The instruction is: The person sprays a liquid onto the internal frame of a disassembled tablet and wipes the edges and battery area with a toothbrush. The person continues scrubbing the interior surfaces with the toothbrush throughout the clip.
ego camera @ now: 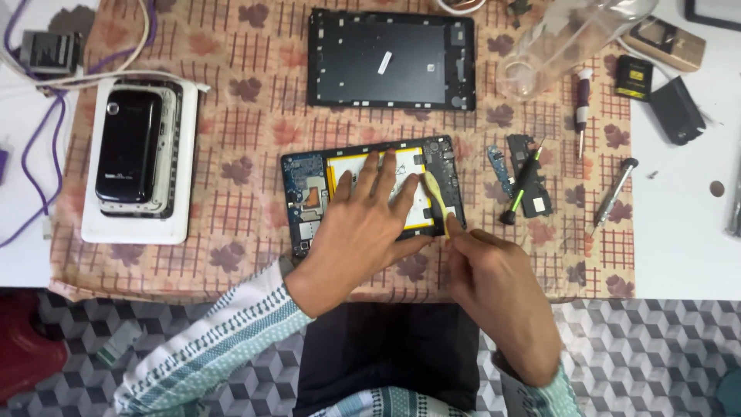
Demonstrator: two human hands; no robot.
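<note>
An opened tablet (pixel 309 193) lies on the patterned cloth (pixel 247 93), its blue circuit board and yellow-edged battery (pixel 409 166) exposed. My left hand (pixel 363 224) lies flat on the battery with fingers spread. My right hand (pixel 494 286) pinches a thin yellowish pry tool (pixel 436 197), whose tip rests at the battery's right edge next to my left fingers.
The tablet's black back frame (pixel 390 58) lies farther back. Stacked phones on a white pad (pixel 135 150) sit left. Right of the tablet are a small board, a green-tipped tool (pixel 521 185), two screwdrivers (pixel 614 193), a clear bottle (pixel 563 38) and small black parts.
</note>
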